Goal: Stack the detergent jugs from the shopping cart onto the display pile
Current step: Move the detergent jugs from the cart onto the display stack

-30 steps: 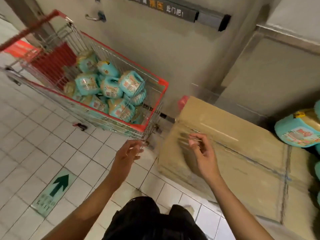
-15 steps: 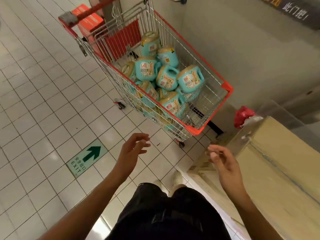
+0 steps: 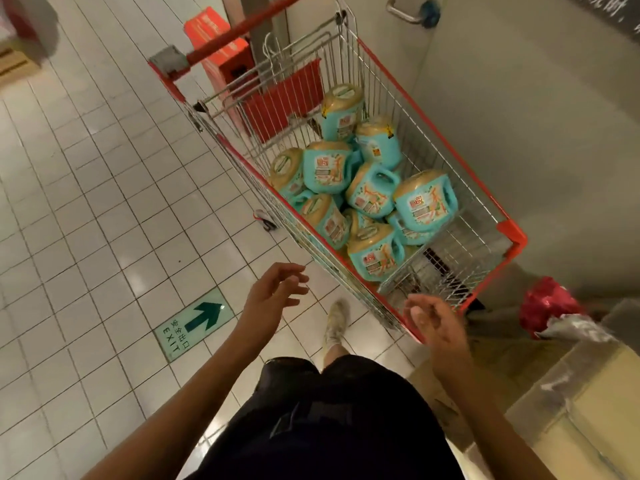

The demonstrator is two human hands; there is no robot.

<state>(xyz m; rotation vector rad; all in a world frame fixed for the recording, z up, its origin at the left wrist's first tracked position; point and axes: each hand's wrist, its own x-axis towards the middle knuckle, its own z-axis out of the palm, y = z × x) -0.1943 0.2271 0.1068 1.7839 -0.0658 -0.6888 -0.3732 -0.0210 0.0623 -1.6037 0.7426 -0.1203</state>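
Both hands (image 3: 273, 296) (image 3: 434, 323) hover empty beside cart (image 3: 512, 233).

From my screen, the only text I read cleanly is on the green floor sign (image 3: 194, 325) set in the white tiles: an arrow, the characters 安全出口 and the word EXIT. The detergent jugs (image 3: 426, 202) in the shopping cart (image 3: 512, 233) carry teal labels with a short red brand word (it looks like "baby", though I cannot be sure) and small print too blurred to read. White characters on the dark sign (image 3: 623, 12) at the top right are cut off and unreadable.
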